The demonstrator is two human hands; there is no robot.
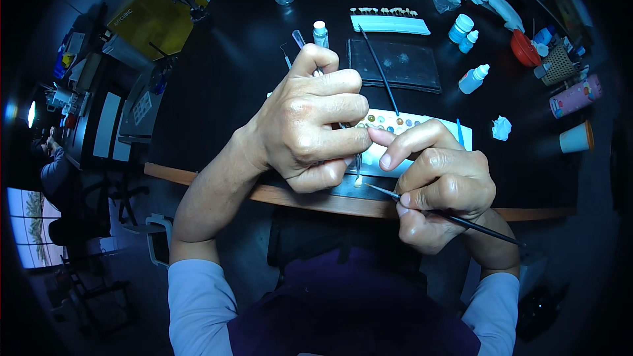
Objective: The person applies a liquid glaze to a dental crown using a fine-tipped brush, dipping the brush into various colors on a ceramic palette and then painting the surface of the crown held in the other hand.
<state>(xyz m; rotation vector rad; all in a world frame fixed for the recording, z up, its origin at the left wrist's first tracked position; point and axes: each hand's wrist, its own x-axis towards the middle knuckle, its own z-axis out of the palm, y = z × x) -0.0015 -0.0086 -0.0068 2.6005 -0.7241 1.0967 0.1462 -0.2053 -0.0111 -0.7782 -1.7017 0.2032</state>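
My left hand (310,125) is closed round a thin metal tool (358,163), most of it hidden by the fingers. At the tool's lower tip sits a small, cream, tooth-shaped piece (358,182), above the table's front edge. A fine paintbrush (478,227) with a dark handle is pinched in my right hand (448,184). Its pointed bristles are close to the piece; I cannot tell whether they touch. The right hand's index finger reaches toward the left hand's fingers. Behind both hands lies a white palette (374,155) with small coloured dabs, partly covered by them.
Beyond the palette are a dark flat slab (422,66) with a second brush (377,66) across it, and a shade guide (389,23) of tooth samples. Small bottles (473,79), crumpled tissue (501,128) and a paper cup (576,138) stand right; a glass vial (320,34) stands behind my left hand.
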